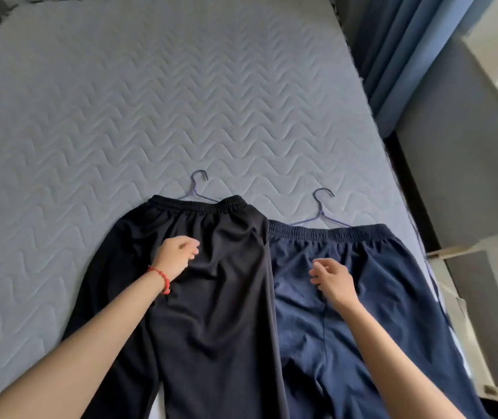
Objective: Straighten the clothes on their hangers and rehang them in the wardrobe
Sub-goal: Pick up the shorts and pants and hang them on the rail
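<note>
Both arms are being stretched out over the bed point(120, 116), the left hand point(175, 254) being held loosely curled and empty over the black trousers point(211, 297), the right hand point(332, 281) being spread, relaxed and empty, over the navy trousers point(377, 297) alongside, hangers point(321, 213) being left poking from the waistbands.

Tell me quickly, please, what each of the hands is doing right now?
Left hand: fingers curled over the black trousers; a grip cannot be told.
Right hand: open, over the navy trousers, holding nothing.
</note>
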Demonstrator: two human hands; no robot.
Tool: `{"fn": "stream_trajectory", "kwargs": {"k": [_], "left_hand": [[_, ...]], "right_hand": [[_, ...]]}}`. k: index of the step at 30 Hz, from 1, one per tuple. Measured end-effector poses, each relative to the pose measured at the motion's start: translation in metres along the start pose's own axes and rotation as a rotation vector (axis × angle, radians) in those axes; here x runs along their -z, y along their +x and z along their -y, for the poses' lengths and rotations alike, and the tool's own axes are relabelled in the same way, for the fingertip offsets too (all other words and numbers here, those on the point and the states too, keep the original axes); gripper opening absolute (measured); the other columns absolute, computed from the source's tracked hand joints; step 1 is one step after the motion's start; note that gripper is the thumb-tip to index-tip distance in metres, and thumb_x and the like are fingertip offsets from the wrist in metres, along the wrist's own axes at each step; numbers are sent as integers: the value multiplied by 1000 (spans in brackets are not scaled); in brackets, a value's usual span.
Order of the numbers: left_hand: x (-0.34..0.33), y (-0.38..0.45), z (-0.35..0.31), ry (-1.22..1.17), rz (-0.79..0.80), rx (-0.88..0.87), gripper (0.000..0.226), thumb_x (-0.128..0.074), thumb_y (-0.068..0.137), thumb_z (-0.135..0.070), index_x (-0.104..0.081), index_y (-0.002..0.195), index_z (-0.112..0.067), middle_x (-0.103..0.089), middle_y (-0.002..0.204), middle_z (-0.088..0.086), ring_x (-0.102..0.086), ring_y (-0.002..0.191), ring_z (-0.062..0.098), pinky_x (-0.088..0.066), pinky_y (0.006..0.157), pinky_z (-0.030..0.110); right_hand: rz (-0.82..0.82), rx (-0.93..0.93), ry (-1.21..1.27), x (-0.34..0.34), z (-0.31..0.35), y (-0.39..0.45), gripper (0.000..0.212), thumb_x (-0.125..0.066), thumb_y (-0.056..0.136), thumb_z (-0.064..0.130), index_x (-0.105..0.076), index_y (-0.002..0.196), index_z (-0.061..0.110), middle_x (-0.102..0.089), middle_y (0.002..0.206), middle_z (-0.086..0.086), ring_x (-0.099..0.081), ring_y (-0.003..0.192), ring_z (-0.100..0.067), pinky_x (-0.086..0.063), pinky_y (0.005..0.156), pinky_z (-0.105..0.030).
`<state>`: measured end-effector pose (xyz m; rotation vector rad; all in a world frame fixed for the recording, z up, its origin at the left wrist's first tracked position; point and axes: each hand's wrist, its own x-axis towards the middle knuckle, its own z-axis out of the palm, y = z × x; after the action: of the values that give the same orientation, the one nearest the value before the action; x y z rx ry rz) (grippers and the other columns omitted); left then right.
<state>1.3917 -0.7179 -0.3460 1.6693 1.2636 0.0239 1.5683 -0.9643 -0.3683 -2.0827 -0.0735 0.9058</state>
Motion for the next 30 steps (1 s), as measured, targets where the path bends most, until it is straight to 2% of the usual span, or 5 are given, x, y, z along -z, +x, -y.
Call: {"fn": "stream_trajectory", "kwargs": {"k": [6, 12, 15, 19, 30], "left_hand": [[-16, 125, 4, 272, -181, -190, 23, -49, 88, -9, -69, 93, 1, -69, 102, 21, -63, 100, 33, -46, 91, 36], [-10, 214, 33, 608, -314, -349, 26, -48, 89, -10, -65, 107, -2, -61, 113, 25, -55, 107, 41, -44, 92, 44], [-6, 240, 47, 717, -356, -332, 29, -48, 89, -12, -62, 114, -4, -59, 119, 24, -52, 111, 42, -42, 93, 45], [-7, 259, 57, 760, -340, -303, 29, -49, 89, -14, -63, 110, -1, -56, 115, 27, -51, 109, 43, -41, 93, 47], [2, 240, 49, 536, -327, -363, 20, -54, 89, -11, -66, 91, 5, -63, 99, 28, -58, 94, 42, -42, 82, 41]], "right_hand": [[-136, 27, -161, -48, 1, 119, 27, -44, 89, 29, -62, 97, 11, -68, 101, -17, -61, 101, -34, -43, 87, -37], [-290, -158, -188, -85, -13, 181, 46, -42, 92, 39, -48, 117, 2, -56, 123, -22, -51, 115, -38, -40, 92, -41], [-386, -269, -227, -102, -10, 196, 64, -46, 87, 50, -36, 129, 2, -45, 134, -22, -42, 124, -39, -36, 99, -48], [-428, -345, -276, -109, -4, 209, 77, -47, 82, 59, -34, 133, 3, -41, 137, -22, -38, 127, -38, -33, 101, -49], [-376, -254, -268, -99, -3, 208, 42, -42, 89, 29, -55, 114, -2, -55, 123, -24, -49, 116, -40, -39, 95, -43]]}}
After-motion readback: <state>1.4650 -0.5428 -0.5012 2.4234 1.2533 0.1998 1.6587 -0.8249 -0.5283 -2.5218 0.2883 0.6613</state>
